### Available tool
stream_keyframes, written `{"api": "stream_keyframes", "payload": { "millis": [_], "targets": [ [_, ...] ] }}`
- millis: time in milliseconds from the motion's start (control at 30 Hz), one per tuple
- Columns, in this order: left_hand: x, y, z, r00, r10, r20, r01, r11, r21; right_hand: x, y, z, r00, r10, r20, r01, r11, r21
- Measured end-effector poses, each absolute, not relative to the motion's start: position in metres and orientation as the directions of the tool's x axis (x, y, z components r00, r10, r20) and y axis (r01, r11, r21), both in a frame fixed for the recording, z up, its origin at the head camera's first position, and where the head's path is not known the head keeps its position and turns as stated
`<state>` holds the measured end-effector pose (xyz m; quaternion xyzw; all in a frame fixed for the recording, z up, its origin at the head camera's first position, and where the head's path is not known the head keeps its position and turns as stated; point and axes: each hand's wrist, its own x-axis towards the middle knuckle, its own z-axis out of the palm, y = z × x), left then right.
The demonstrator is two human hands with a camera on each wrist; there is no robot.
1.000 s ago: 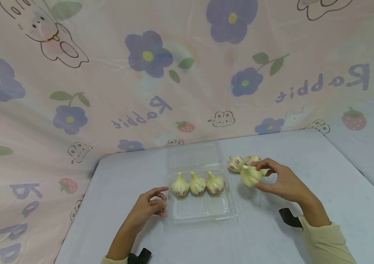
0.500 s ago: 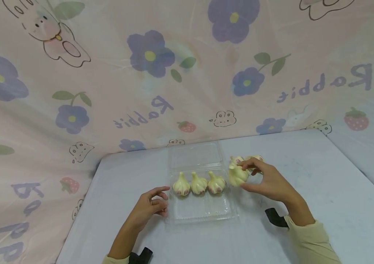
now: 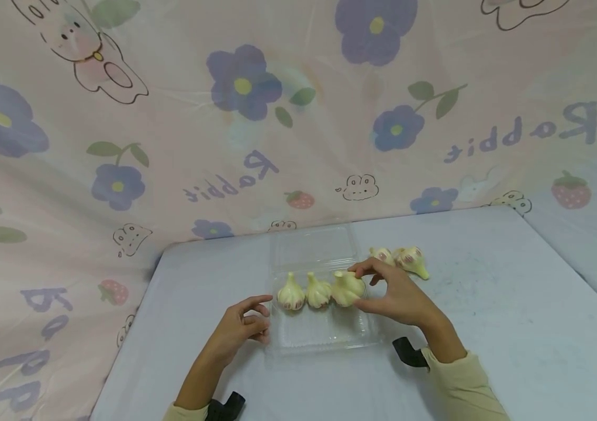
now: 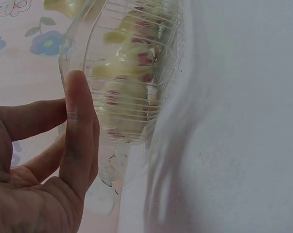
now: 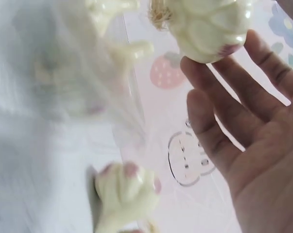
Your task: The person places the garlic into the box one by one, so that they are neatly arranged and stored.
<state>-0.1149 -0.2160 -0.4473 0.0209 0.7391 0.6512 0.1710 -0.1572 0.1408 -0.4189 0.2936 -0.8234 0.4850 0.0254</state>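
In the head view my right hand (image 3: 398, 291) pinches a garlic bulb (image 3: 348, 288) between thumb and fingers over the right side of a clear plastic clamshell box (image 3: 313, 339). The held bulb (image 5: 212, 29) shows its root end and a purple patch in the right wrist view. It covers the rightmost bulb of the row in the box; a left bulb (image 3: 290, 294) and a middle bulb (image 3: 318, 292) show beside it. At the box's left edge rests my left hand (image 3: 237, 327), its fingers loosely bent. Its fingertips (image 4: 79, 85) lie right at the clear rim.
Two more bulbs, a nearer garlic (image 3: 411, 261) and one partly hidden by the right hand (image 3: 381, 255), lie on the white table (image 3: 493, 292) right of the box. The open lid (image 3: 313, 245) lies back toward the printed curtain (image 3: 298, 134).
The right hand has carried its garlic bulb leftward, from near the loose bulbs to over the box. My left hand has stayed at the box's left edge.
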Motion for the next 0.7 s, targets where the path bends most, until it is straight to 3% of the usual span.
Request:
{"api": "stream_keyframes", "payload": {
  "millis": [300,700],
  "targets": [
    [-0.117,-0.215,-0.444,-0.938,0.252,-0.238,-0.205,0.152,0.967,-0.156,0.111,-0.422,-0.806,-0.495,0.326,-0.512,0.304,-0.803],
    [-0.113,-0.215,-0.442,-0.935,0.256,-0.244,-0.211,0.148,0.966,-0.151,0.078,-0.428,-0.84,-0.493,0.227,-0.409,0.301,-0.861]
  ]
}}
